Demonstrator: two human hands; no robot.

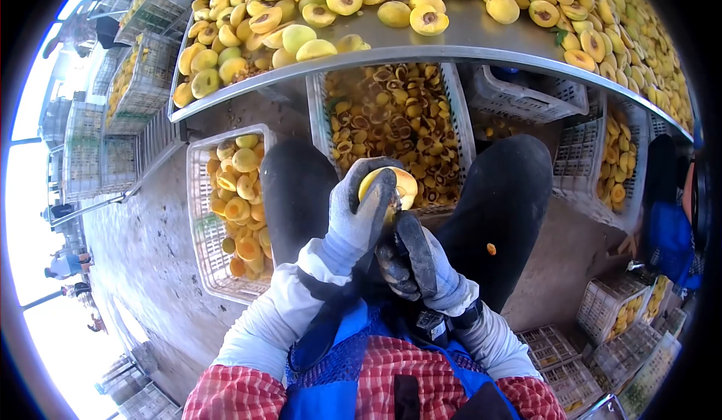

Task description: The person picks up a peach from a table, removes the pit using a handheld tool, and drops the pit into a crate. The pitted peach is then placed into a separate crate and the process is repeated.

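My left hand (359, 208), in a grey-coated work glove, is closed around a yellow peach half (406, 188) in front of my lap. Its cut face is turned to the right. Just below it, my right hand (418, 263), also gloved, is closed with its thumb and fingertips up against the fruit. A small glint of metal shows between the hands, but what the right fingers hold is mostly hidden. Between my knees stands a crate (320, 115) full of brown-yellow peach scraps. A white crate (201, 224) of hollowed peach halves is beside my left knee.
A metal table (361, 40) heaped with cut peaches (344, 0) spans the far side. Under it on the right are more crates (579, 187). Stacked crates (83, 149) stand at far left, others (617, 303) at lower right. A person in blue (671, 243) is at the right edge.
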